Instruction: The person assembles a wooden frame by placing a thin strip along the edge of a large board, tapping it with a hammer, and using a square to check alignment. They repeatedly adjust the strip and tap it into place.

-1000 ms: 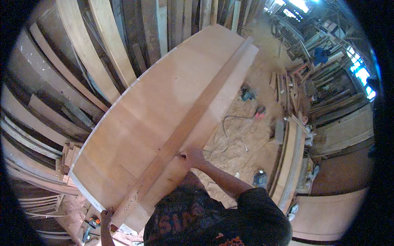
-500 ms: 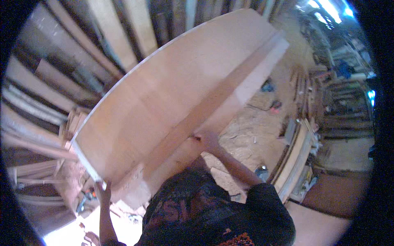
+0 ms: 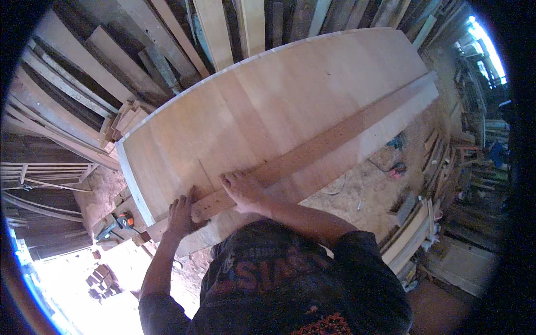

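A large wooden panel [image 3: 212,134], curved along its far edge, stretches in front of me from left to upper right. Along its near side lies a long reddish-brown wooden board [image 3: 312,152]. My right hand [image 3: 245,192] is closed over this board, toward its left end. At that end, my left hand [image 3: 180,216] rests on the panel with fingers spread and thumb apart, holding nothing. The board's end shows between its thumb and forefinger.
Planks [image 3: 134,33] lean in rows beyond the panel. On the left lies an orange-and-black tool [image 3: 126,220]. Timber pieces [image 3: 410,223] are stacked on the right, and a red-and-black object [image 3: 397,170] sits on the dusty ground.
My left hand has left the panel's left corner and come to the board's end. My right hand has moved left onto the board. The panel appears turned flatter and further right.
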Motion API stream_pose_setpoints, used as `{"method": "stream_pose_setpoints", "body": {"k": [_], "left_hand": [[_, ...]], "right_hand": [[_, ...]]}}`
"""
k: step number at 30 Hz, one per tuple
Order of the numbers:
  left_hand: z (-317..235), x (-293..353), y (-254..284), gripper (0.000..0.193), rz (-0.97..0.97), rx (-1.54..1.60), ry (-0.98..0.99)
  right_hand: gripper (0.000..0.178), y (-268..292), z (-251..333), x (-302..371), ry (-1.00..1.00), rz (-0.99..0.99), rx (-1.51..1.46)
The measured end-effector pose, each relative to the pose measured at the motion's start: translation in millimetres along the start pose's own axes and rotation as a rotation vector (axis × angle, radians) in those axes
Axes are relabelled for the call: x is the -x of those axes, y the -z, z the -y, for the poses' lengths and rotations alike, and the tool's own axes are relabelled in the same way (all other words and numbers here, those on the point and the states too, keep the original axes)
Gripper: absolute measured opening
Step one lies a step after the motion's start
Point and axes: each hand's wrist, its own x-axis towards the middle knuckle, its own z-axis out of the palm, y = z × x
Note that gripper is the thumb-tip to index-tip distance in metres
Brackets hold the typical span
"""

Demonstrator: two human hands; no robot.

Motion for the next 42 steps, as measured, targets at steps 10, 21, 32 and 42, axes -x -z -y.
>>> {"method": "stream_pose_setpoints", "body": {"k": [10,21,32,42], "left_hand": [[6.0,-19.6,35.7,0.141,0.410,-0.037,-0.067],[6.4,-2.8,-1.0,0.109,-0.077,0.170,-0.225],[-121.3,-64.0,-8.5,0.101,-0.247,0.125,-0.288],[-331.4,-185.2,16.9,0.121,0.023,-0.010,-0.003]], "right_hand": [[0.107,49.0,-14.6,-30.8,-0.047,0.544,-0.296],[0.096,12.7,-34.2,68.8,-0.168,-0.308,-0.215],[0.089,65.2,-199.2,267.8,-0.850,-0.510,-0.262],[0.122,165.3,-453.6,286.6,-0.416,-0.062,0.158]]}}
